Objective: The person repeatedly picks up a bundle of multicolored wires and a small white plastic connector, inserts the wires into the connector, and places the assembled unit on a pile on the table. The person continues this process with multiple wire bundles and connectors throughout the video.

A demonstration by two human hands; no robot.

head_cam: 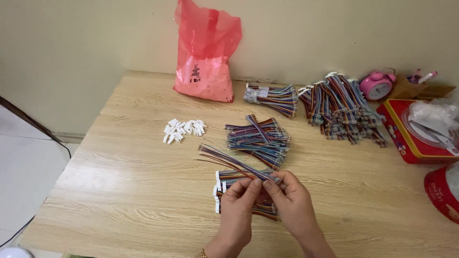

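Observation:
My left hand and my right hand meet at the fingertips over the front of the wooden table, both pinching one end of a multicoloured ribbon cable that slants up to the left. Under my hands lies a small stack of cables with white connectors. A loose pile of cables lies just beyond. A heap of small white connector housings sits to the left.
A red plastic bag of white parts leans on the wall. A bundled cable bunch and a large heap of cables lie at the back right, by a pink alarm clock and red tins.

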